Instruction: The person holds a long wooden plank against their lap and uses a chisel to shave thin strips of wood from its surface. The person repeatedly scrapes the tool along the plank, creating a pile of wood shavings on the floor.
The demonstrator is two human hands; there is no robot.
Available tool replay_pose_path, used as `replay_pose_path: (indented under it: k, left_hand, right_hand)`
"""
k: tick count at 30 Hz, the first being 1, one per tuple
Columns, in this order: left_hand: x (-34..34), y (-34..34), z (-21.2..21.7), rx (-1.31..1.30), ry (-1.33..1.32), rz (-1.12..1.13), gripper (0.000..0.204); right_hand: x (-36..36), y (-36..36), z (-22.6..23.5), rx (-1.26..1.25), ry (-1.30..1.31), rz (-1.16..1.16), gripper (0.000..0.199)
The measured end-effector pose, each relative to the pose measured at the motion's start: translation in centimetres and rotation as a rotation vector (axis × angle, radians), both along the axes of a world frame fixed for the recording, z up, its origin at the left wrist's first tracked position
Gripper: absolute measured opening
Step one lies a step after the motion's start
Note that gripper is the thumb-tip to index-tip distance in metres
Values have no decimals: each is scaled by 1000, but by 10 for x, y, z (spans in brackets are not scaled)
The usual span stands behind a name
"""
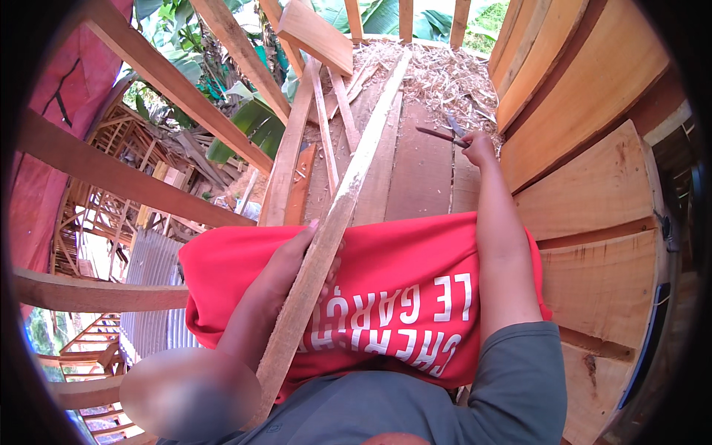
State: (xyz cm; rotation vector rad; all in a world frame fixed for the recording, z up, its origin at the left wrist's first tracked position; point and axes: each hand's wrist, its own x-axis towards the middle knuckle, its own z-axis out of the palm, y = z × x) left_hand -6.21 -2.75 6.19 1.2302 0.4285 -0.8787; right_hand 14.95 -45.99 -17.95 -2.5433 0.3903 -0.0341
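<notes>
My left hand (300, 252) is closed round a long wooden strip (334, 211). Its thumb shows on the left side and fingertips on the right. The strip slants from beside my body, over my lap, to the far end of the boards; its far part looks paler. Stretched out to the right, my right hand (480, 148) grips a knife (443, 136) whose dark, pointed blade aims left, just above the boards. A blue-grey blade-like piece (455, 126) shows beside the knife; I cannot tell whether it is separate. Red cloth (400, 248) with white lettering covers my lap.
Curly wood shavings (452, 78) heap up at the far end of the plank floor (419, 174). A thick wood block (315, 37) and loose strips lie far left. Slanted beams (178, 104) line the left; upright boards (586, 193) wall the right.
</notes>
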Motion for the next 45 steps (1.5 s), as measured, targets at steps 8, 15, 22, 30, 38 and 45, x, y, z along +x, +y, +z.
replay_pose_path:
  k: [8, 15, 22, 30, 38, 45]
  left_hand:
    - [5, -1, -4, -23, -6, -12, 50]
    - [10, -1, -4, -44, -13, -60, 50]
    - [20, 0, -15, 1, 4, -71, 51]
    - [44, 15, -26, 19, -6, 14, 51]
    - [53, 13, -42, 60, 71, 18, 52]
    - [56, 19, -52, 30, 98, 27, 51]
  right_hand:
    - [-7, -4, -19, -97, -24, -61, 33]
    - [-4, 57, 11, 147, 146, 504, 33]
    - [-2, 117, -30, -38, 98, 373, 31]
    - [-6, 107, -11, 132, 193, 777, 33]
    - [19, 99, -4, 107, -49, 280, 30]
    - [15, 61, 13, -49, 298, 517, 32]
